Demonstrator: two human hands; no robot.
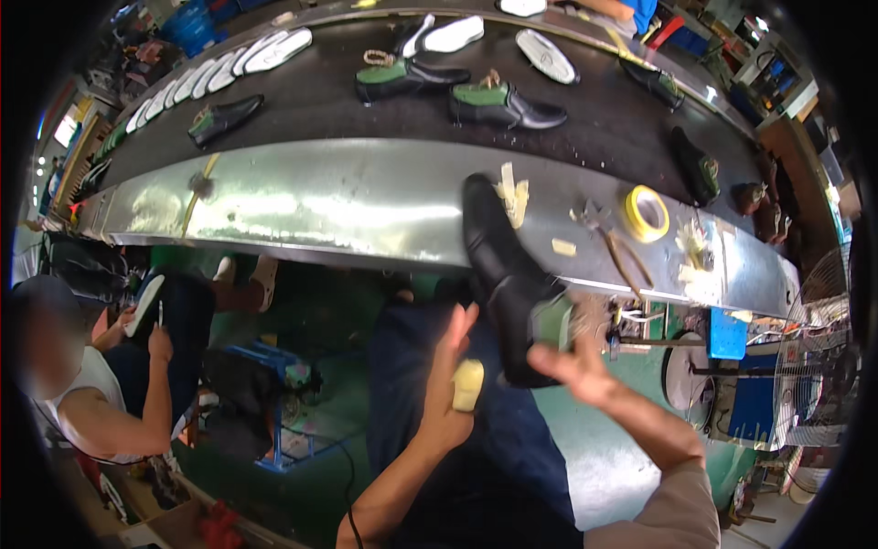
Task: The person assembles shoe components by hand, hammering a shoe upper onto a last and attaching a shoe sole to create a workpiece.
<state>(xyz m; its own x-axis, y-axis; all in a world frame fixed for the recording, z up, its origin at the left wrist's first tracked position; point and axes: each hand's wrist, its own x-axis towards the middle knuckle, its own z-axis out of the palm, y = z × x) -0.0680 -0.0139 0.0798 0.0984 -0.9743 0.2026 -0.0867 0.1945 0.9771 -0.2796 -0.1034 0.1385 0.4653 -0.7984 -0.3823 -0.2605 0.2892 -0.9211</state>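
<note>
My right hand (585,371) grips a black shoe (514,284) by its heel end, near the green lining at its opening. The toe points away from me and reaches over the metal ledge. Just left of the shoe, my left hand (444,407) holds a small pale-yellow block (467,384) with rounded edges against the palm. Some of its fingers stretch upward, apart from the shoe; how the others grip the block is partly hidden.
Along the metal ledge (347,183) lie pincers (617,247), a yellow tape roll (647,214) and tape scraps. Beyond, a dark conveyor belt (320,119) carries black shoes (508,107) and white soles (546,57). A fan (814,348) stands right; a seated co-worker (110,393) works at left.
</note>
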